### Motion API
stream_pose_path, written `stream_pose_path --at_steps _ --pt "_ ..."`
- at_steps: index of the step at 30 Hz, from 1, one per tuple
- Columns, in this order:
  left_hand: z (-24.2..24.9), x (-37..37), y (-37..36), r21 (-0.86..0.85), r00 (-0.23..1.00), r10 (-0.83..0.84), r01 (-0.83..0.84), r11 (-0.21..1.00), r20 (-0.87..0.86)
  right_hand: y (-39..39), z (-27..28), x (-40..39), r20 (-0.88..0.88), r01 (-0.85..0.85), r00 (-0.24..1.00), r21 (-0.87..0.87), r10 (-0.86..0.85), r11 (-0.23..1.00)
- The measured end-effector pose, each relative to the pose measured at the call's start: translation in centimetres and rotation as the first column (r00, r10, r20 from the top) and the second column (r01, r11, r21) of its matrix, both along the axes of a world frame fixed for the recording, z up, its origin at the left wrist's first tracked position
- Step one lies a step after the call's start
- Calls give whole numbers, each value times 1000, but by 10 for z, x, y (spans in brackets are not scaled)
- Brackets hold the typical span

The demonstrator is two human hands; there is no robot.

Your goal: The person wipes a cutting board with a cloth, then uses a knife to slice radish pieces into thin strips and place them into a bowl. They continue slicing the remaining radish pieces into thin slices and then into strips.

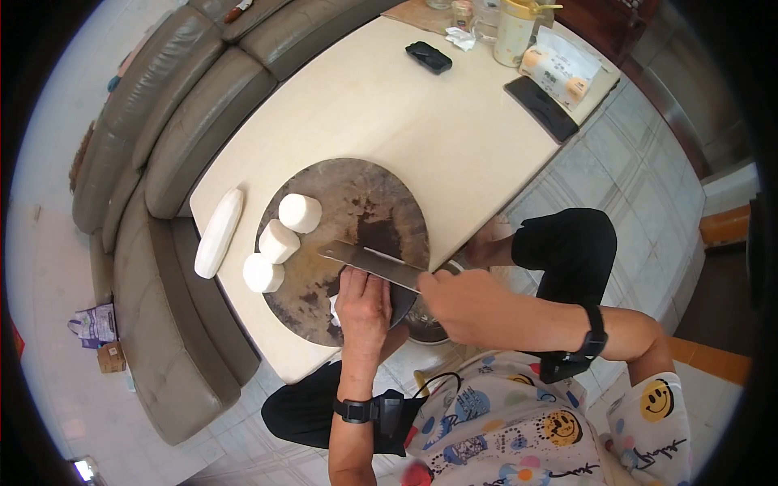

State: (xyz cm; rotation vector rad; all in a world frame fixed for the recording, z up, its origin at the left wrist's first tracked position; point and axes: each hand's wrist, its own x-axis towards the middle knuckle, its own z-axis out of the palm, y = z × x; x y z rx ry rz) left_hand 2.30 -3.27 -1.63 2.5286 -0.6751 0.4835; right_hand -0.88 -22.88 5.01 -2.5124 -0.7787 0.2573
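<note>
Knife (373, 263) is being gripped by right hand (462, 308), fingers wrapped closed on handle; blade is being held over round cutting board (348, 182), just by the left fingertips. Left hand (362, 304) is being kept low over the board, fingers bent and together; a white scrap (334, 310) is showing beside it, but whether anything is being held cannot be told, as the view under the palm is being blocked. Three white chunks (279, 242) are being lined up along the board's left side; long white piece (220, 233) is being left beside the board on table (365, 105). Metal bowl (425, 330) is being partly hidden below the table edge. Far end is being taken up by phone (541, 109), tissue pack (559, 66) and yellow-topped cup (513, 36). Pack print is being rendered too small to read; script and smiley faces are being shown on shirt (502, 429), lettering unclear.
</note>
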Motion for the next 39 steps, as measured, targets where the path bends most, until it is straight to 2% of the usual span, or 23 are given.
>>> stream_pose_path --at_steps 7,9,16,18,22,24,27,34,39 --pt "-1 -1 1 -53 999 -31 33 998 39 14 -5 15 76 26 997 80 -32 996" --pt "-3 -1 1 -42 1000 -23 23 999 15 5 0 7 17 26 999 70 -27 997" --pt "-2 -2 1 -27 999 -7 6 1000 -45 -6 6 -8 -6 25 1000 12 -24 1000" --pt "-2 -1 1 -27 1000 -13 13 1000 10 0 0 0 27 -4 1000 61 2 998" --pt "-4 -1 2 -39 999 -21 22 999 24 18 -10 19 74 -26 997 46 22 999" --pt "-6 -1 1 -92 998 -25 30 995 56 17 -13 19 62 33 997 63 -37 997" --pt "-2 -3 2 -53 1000 -4 2 999 -22 3 0 -3 2 16 1000 27 -16 1000" --pt "-5 -3 3 -48 1000 -11 10 999 -13 12 -1 0 -4 11 1000 -12 -11 1000" --pt "-7 -1 5 -95 999 -34 34 995 3 22 -11 16 72 21 997 97 -29 995"
